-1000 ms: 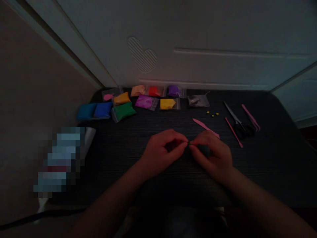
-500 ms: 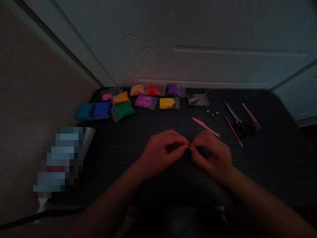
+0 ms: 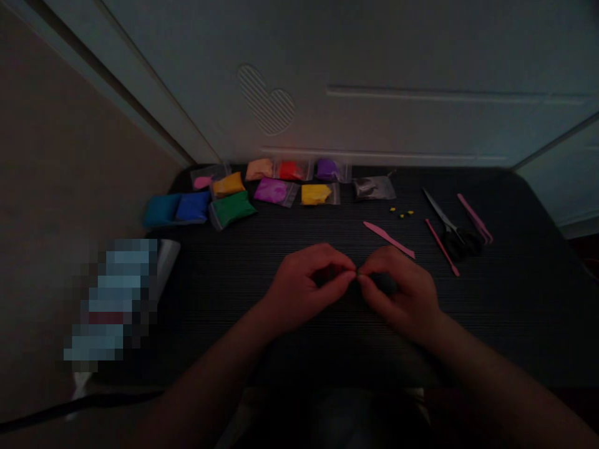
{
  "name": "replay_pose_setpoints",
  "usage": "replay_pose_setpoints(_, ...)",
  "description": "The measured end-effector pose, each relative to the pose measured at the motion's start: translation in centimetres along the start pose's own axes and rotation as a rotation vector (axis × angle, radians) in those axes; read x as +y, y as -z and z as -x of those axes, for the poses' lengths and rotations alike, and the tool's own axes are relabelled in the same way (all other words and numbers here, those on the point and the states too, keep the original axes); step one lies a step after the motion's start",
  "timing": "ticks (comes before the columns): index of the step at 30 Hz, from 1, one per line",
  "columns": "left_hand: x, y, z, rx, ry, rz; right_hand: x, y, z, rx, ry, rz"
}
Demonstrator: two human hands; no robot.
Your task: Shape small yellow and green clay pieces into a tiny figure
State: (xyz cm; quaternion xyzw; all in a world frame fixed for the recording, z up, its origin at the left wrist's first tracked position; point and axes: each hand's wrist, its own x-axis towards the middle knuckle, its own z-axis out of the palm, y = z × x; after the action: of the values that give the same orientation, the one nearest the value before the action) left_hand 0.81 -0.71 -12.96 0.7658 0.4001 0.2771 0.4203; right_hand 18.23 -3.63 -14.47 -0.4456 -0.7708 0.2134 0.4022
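My left hand [image 3: 309, 280] and my right hand [image 3: 400, 290] meet fingertip to fingertip over the dark table [image 3: 210, 287]. Both are closed in a pinch on a tiny dark piece, perhaps clay, mostly covered by the fingertips. Just beyond my right hand lies a pink modelling knife [image 3: 388, 239]. Several tiny yellow-and-dark pieces [image 3: 401, 216] rest farther back. To the right are a thin pink modelling tool [image 3: 442, 247], scissors [image 3: 447, 227] with black handles, and pink tweezers [image 3: 474, 218].
Small bags of coloured clay line the back left, among them a green bag [image 3: 233, 209], a yellow bag [image 3: 318, 194] and a dark bag [image 3: 373, 188]. A pale panel [image 3: 397, 125] with a heart relief rises behind the table. A blurred-out object [image 3: 112, 299] stands at the left edge.
Almost nothing differs. Both hands keep their pinch in the same spot, with only a very slight shift at the fingertips.
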Motion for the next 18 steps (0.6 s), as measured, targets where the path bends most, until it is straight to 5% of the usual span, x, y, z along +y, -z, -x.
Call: replay_pose_setpoints(18, -0.19, 0.05, 0.11, 0.030, -0.007, 0.028, -0.12, 0.11, 0.04, -0.013, -0.033, -0.012)
